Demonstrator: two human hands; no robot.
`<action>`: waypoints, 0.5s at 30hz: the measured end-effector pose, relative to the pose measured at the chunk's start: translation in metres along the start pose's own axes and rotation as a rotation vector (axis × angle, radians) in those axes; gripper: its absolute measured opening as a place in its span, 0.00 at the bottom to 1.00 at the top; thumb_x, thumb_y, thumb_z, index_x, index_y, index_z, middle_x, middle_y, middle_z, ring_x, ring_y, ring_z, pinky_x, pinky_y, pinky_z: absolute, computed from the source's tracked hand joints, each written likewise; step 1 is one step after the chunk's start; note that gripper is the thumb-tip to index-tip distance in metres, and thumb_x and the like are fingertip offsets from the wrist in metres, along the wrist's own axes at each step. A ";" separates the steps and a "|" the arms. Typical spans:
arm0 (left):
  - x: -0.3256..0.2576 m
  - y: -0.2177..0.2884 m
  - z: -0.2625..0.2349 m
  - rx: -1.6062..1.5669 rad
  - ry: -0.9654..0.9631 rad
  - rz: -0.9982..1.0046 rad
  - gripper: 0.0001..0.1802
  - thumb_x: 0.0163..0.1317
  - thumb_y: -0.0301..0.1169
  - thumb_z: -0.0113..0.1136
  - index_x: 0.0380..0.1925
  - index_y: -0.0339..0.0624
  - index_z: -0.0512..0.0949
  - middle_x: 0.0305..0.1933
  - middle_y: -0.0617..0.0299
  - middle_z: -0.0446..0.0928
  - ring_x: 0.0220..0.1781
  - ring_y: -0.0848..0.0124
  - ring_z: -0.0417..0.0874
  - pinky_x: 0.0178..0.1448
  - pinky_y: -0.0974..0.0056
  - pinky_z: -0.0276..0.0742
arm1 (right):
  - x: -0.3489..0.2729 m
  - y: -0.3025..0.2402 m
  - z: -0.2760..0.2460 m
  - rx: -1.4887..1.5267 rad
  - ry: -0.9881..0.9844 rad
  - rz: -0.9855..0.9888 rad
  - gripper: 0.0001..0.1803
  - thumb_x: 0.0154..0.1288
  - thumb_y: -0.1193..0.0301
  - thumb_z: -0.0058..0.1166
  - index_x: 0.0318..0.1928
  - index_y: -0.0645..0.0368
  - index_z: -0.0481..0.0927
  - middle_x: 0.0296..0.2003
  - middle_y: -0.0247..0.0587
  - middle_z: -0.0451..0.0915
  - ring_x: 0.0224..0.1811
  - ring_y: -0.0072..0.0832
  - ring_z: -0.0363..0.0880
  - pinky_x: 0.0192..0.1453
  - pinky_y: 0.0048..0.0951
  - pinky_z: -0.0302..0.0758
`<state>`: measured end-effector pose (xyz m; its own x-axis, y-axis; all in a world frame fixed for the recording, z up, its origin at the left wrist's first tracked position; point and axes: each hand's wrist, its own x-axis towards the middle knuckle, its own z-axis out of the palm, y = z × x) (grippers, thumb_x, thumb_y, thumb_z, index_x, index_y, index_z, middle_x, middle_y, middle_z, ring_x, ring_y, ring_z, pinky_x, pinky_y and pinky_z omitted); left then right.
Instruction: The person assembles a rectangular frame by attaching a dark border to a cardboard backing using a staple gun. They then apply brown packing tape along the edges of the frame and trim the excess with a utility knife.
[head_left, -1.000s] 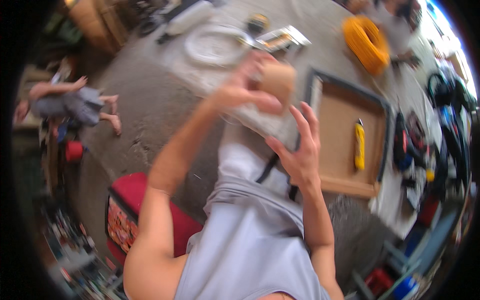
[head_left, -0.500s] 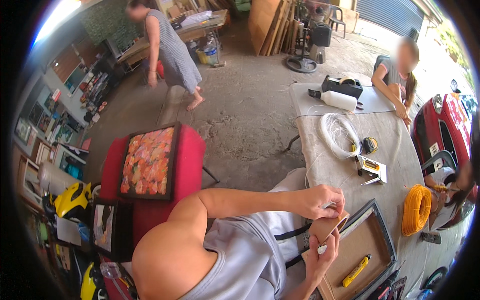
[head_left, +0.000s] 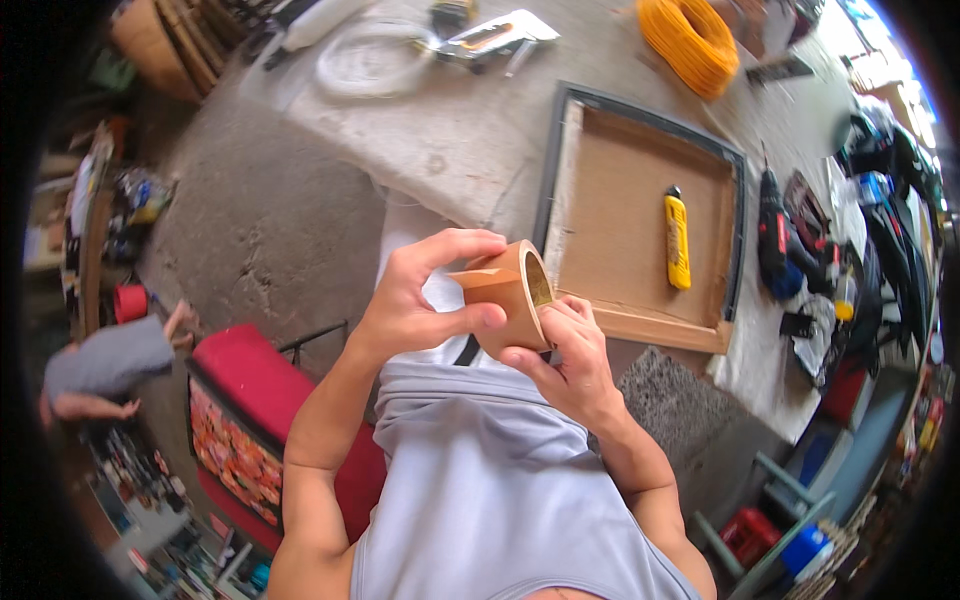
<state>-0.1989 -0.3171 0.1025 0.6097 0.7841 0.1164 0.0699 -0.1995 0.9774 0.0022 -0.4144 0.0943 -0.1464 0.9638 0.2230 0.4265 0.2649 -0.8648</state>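
Note:
Between both hands, just above my lap, is a roll of wide brown tape [head_left: 512, 297] with part of its strip lifted at the left. My left hand [head_left: 415, 295] pinches that strip and the side of the roll between thumb and fingers. On the other side, my right hand [head_left: 572, 352] grips the roll's near edge, with its fingertips at the open core. Beyond my right hand a dark-edged frame [head_left: 550, 190] lies back side up on the table [head_left: 440, 165]. A yellow utility knife [head_left: 678, 240] rests on the frame's brown backing board.
At the table's far side are a coil of clear line [head_left: 372, 62], a staple gun [head_left: 495, 38] and a coil of orange cord [head_left: 690, 45]. A cordless drill [head_left: 775, 235] lies right of the frame. A red-covered surface [head_left: 240, 365] with a floral picture [head_left: 235, 445] stands at left; a person [head_left: 110, 370] is beyond.
My view has swung right and down, so the frame and both arms now sit more central. Both hands still hold the tape roll, and the left hand now grips its side and lifted strip.

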 end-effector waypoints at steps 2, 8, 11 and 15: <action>0.018 0.003 0.008 -0.010 0.090 0.034 0.15 0.50 0.26 0.74 0.39 0.36 0.83 0.44 0.54 0.83 0.51 0.64 0.83 0.60 0.59 0.75 | -0.002 -0.001 -0.003 0.020 0.020 0.098 0.18 0.53 0.62 0.71 0.33 0.59 0.76 0.28 0.35 0.75 0.35 0.34 0.74 0.51 0.39 0.64; 0.039 0.010 -0.004 0.403 0.009 0.384 0.08 0.46 0.23 0.73 0.27 0.36 0.82 0.30 0.57 0.82 0.37 0.64 0.85 0.55 0.51 0.77 | -0.017 -0.012 0.015 -0.131 0.058 0.318 0.17 0.53 0.60 0.70 0.38 0.57 0.81 0.38 0.39 0.82 0.43 0.29 0.79 0.53 0.39 0.63; 0.067 0.036 -0.007 0.313 -0.123 0.465 0.05 0.45 0.21 0.68 0.24 0.39 0.82 0.29 0.59 0.81 0.33 0.65 0.85 0.55 0.49 0.76 | -0.038 0.002 0.013 -0.348 -0.031 0.551 0.21 0.56 0.54 0.67 0.41 0.57 0.82 0.34 0.37 0.83 0.43 0.28 0.80 0.53 0.35 0.62; 0.171 -0.032 -0.009 0.361 -0.142 0.322 0.05 0.48 0.24 0.67 0.27 0.42 0.85 0.31 0.61 0.82 0.38 0.68 0.81 0.52 0.57 0.74 | -0.003 -0.005 0.000 0.177 0.134 0.285 0.25 0.56 0.57 0.69 0.48 0.59 0.80 0.34 0.35 0.80 0.41 0.29 0.78 0.57 0.34 0.65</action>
<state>-0.1038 -0.1714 0.0923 0.7446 0.5669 0.3524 0.1141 -0.6283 0.7695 0.0008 -0.4189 0.0977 0.0797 0.9968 0.0090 0.2704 -0.0129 -0.9627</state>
